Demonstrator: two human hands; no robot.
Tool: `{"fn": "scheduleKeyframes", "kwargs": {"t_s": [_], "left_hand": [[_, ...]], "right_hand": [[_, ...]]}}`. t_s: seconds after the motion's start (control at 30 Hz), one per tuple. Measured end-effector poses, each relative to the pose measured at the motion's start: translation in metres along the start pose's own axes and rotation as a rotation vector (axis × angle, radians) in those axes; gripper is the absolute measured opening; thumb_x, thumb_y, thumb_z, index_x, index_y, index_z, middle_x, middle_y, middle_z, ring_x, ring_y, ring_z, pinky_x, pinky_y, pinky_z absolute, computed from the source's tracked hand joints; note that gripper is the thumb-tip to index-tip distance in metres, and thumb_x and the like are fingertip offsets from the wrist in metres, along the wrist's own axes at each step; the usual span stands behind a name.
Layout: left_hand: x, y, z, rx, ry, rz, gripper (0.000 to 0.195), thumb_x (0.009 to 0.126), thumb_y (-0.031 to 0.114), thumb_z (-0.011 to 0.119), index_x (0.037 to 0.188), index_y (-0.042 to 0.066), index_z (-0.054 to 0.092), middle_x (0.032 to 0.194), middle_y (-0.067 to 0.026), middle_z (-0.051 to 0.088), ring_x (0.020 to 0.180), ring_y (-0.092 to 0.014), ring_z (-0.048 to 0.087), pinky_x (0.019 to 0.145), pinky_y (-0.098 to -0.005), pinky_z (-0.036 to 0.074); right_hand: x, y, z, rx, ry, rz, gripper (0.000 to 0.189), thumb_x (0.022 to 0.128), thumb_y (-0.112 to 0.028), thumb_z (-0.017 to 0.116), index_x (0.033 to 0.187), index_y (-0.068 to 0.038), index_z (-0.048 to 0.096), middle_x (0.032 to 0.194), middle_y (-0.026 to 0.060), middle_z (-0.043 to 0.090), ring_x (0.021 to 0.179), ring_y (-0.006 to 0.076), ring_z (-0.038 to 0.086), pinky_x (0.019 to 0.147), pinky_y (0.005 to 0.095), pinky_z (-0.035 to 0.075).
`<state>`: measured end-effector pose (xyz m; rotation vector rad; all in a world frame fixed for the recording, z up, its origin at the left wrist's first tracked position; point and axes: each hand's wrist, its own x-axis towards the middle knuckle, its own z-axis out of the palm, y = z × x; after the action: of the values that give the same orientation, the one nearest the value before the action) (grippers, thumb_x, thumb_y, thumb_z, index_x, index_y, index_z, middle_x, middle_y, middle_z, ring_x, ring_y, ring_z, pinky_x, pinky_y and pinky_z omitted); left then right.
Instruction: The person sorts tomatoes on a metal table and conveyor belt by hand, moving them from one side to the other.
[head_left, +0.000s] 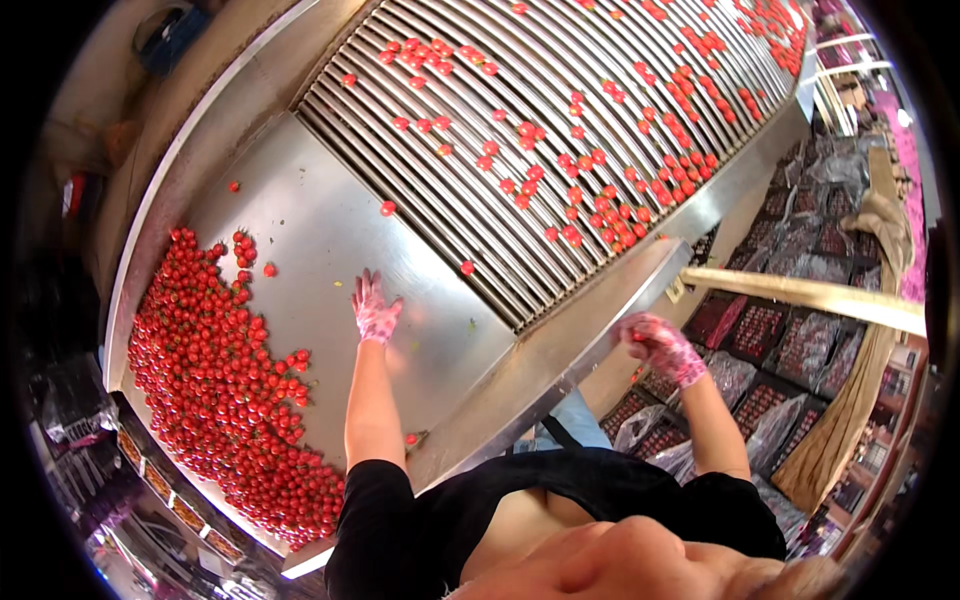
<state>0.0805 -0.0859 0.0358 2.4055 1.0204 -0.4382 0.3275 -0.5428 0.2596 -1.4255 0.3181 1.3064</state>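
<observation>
My left hand (376, 309), in a pink patterned glove, is spread over the smooth metal sheet (330, 217) with nothing in its fingers. To its left lies a large heap of red cherry tomatoes (217, 360), some with green stems. My right hand (660, 346), gloved alike, is curled just outside the machine's metal side wall (577, 360). Red shows at its fingers, but blur hides whether it holds a tomato. Beyond the sheet, a bed of metal rollers (450, 157) carries scattered cherry tomatoes (529, 131).
On the right, black crates of tomatoes (757, 330) stand partly under clear plastic, beside a pale wooden bar (810, 296) and brown cloth (832, 427). A raised metal rim (161, 176) bounds the sheet at left. More filled crates (172, 499) sit at lower left.
</observation>
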Motion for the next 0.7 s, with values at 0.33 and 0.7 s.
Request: {"fn": "scheduleKeyframes", "kwargs": {"t_s": [0.33,0.7], "left_hand": [[-0.244,-0.201,-0.038,-0.597,0.443,-0.445,0.083,0.081,0.026,0.073,0.152,0.016,0.031,0.158,-0.0115,0.028,0.141,-0.034,0.033,0.115,-0.0512,0.028],[-0.364,-0.282,-0.022,0.094,-0.035,-1.32,0.117,0.071,0.056,0.079,0.158,0.02,0.009,0.162,-0.0195,0.007,0.15,-0.035,0.012,0.119,-0.0522,0.016]], "right_hand": [[-0.005,0.028,-0.246,0.22,0.929,-0.424,0.025,0.09,-0.019,0.064,0.108,-0.002,0.062,0.079,0.0023,0.061,0.066,0.0136,0.058,0.058,0.0257,0.052],[0.074,0.053,0.055,-1.25,1.053,-0.97,0.035,0.076,-0.012,0.07,0.11,-0.013,0.064,0.111,0.0099,0.064,0.104,0.0323,0.06,0.103,0.0438,0.039]]}}
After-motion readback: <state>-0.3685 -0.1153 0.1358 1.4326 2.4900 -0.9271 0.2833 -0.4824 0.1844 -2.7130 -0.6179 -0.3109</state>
